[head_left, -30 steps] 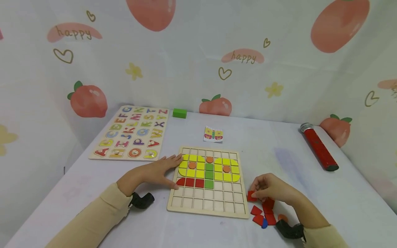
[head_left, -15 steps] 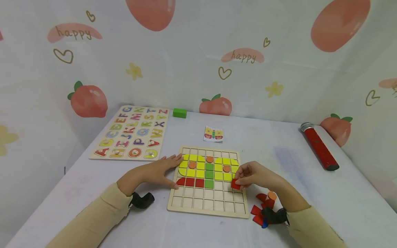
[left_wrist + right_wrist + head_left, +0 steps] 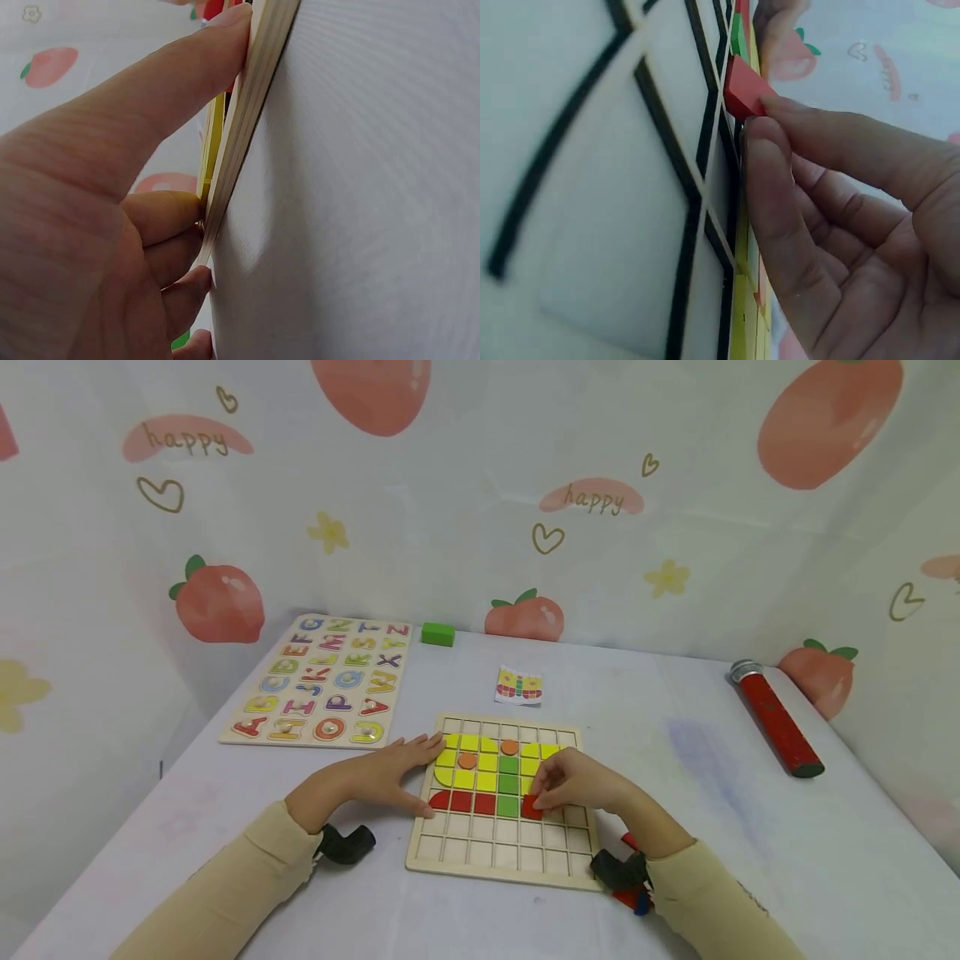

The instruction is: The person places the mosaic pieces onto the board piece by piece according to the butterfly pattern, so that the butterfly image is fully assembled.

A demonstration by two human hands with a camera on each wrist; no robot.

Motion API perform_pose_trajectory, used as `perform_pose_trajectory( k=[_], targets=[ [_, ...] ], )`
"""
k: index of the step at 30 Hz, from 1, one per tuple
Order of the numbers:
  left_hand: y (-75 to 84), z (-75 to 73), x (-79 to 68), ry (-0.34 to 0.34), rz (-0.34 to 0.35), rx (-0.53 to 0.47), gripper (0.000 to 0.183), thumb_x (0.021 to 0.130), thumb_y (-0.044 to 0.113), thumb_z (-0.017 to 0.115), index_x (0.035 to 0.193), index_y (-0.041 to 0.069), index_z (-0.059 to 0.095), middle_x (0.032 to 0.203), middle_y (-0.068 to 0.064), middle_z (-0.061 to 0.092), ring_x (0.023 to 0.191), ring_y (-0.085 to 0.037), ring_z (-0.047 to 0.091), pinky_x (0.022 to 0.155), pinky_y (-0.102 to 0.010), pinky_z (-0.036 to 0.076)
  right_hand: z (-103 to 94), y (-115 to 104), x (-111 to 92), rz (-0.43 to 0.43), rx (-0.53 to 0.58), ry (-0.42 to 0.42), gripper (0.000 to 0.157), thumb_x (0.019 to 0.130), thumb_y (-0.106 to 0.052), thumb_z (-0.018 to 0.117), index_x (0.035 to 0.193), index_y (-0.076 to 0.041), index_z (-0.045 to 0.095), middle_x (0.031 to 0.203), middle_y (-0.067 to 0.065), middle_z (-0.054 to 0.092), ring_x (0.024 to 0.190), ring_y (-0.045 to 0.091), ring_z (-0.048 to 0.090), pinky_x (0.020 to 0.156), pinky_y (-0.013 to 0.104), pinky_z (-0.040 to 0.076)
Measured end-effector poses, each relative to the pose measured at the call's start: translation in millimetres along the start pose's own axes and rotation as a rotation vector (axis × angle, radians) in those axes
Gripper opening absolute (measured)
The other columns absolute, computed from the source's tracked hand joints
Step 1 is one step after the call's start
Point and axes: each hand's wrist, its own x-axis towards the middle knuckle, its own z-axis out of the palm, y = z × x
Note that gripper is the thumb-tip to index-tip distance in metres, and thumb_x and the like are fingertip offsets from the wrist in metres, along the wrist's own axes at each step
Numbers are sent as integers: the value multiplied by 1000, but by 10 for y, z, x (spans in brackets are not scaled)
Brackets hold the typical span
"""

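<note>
A wooden grid board (image 3: pixel 506 856) lies on the table with yellow, red, green and orange tiles set in its upper cells. My left hand (image 3: pixel 378 775) rests along the board's left edge, fingers spread, thumb (image 3: pixel 180 71) against the rim. Between thumb and forefinger, my right hand (image 3: pixel 581 783) pinches a red square tile (image 3: pixel 532 808) just right of the green column (image 3: pixel 507 785). In the right wrist view that red tile (image 3: pixel 746 88) is tilted at the grid. My right hand covers some of the yellow tiles on the right.
Loose red and blue pieces (image 3: pixel 630 897) lie right of the board, partly under the right wrist. Behind it is a small pattern card (image 3: pixel 518 687). An alphabet board (image 3: pixel 315 685) and green block (image 3: pixel 438 634) stand back left; a red microphone (image 3: pixel 776 718) lies right.
My right hand has carried the red tile from the loose pieces leftward over the board to beside the green column. The left hand stays on the board's edge.
</note>
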Motion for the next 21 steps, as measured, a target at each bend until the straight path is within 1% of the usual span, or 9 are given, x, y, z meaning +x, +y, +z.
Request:
perform_pose_trajectory(
  k=[4, 9, 15, 18, 21],
  targets=[
    [-1, 0, -2, 6, 2, 1, 98, 73, 50, 73, 149, 17, 21, 158, 4, 12, 146, -21, 6, 120, -44, 6, 23, 4, 21, -37, -84, 28, 13, 79, -13, 73, 84, -2, 67, 71, 1, 62, 66, 12, 53, 62, 20, 47],
    [5, -6, -7, 9, 6, -4, 98, 73, 49, 73, 149, 17, 22, 158, 3, 12, 146, -21, 7, 120, -44, 6, 53, 2, 26, -69, -117, 58, 12, 78, -12, 74, 80, -3, 67, 69, 0, 60, 64, 12, 50, 58, 20, 45],
    [6, 1, 2, 4, 5, -7, 98, 73, 50, 73, 149, 17, 22, 158, 3, 12, 146, -22, 7, 120, -45, 6, 44, -35, -1, -68, -144, 61, 10, 78, -11, 74, 80, -3, 68, 71, 0, 63, 65, 12, 52, 59, 20, 47],
    [-1, 5, 10, 4, 0, 3, 99, 73, 51, 73, 150, 18, 21, 158, 4, 11, 147, -21, 6, 120, -44, 6, 5, -41, -30, -73, -151, 50, 10, 78, -13, 74, 80, -5, 69, 73, 0, 65, 66, 11, 55, 61, 21, 50],
    [-8, 8, 19, 4, 0, 8, 99, 73, 52, 73, 150, 18, 21, 158, 4, 11, 147, -22, 6, 120, -44, 6, -61, -36, -90, -55, -132, 53, 12, 78, -15, 74, 82, -5, 70, 75, 0, 66, 68, 12, 56, 64, 23, 50]
  ],
)
